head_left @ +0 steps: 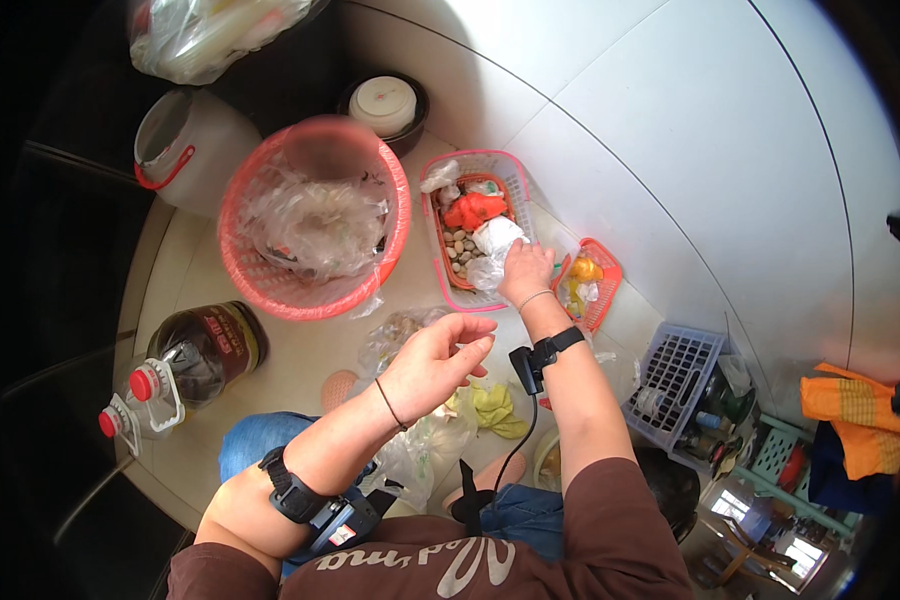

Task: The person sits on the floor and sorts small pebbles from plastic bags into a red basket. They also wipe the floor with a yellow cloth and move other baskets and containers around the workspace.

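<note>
My right hand reaches over the near right side of a pink-rimmed plastic basket. Its fingertips point down beside a white plastic bundle and a clear plastic bag; whether they grip either is hidden. An orange-red inner basket holds these bags, a red plastic bag and several egg-like or pebble-like pieces. Nearer to me, my left hand hovers above the floor, fingers apart and slightly curled, with nothing in it. Crumpled clear plastic lies below it.
A large red basket lined with plastic stands left, near a white plastic jar. Large oil bottles are further left. A small red basket and a grey crate stand right. A yellow-green cloth lies near my feet.
</note>
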Demonstrator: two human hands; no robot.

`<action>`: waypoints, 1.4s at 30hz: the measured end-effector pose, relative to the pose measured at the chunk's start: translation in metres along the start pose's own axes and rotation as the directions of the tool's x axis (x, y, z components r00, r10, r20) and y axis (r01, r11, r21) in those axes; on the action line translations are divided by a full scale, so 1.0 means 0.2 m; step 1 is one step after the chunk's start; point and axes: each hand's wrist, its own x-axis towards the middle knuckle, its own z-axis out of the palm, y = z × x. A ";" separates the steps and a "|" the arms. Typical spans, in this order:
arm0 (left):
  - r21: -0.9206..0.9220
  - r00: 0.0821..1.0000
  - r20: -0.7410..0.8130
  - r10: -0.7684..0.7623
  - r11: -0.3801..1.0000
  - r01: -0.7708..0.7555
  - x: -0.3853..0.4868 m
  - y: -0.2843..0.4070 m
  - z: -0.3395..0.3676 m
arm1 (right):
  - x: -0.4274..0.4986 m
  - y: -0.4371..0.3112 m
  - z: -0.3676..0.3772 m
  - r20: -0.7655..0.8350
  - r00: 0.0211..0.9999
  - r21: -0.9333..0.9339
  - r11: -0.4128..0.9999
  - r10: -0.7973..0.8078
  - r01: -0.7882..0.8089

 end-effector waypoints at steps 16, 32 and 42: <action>-0.308 0.876 -0.453 0.167 0.892 -0.330 -0.01 0.25 -0.29 | 0.11 0.04 -0.15 -0.095 0.969 0.181 0.953 -0.229 0.243; -0.260 0.927 -0.349 0.134 0.937 -0.234 -0.01 0.23 -0.27 | 0.01 -0.05 -0.03 -0.159 0.986 0.254 0.962 -0.057 0.096; -0.252 0.940 -0.318 0.124 0.945 -0.209 -0.02 0.22 -0.27 | 0.03 0.02 -0.13 -0.334 0.926 0.379 0.874 -0.177 0.303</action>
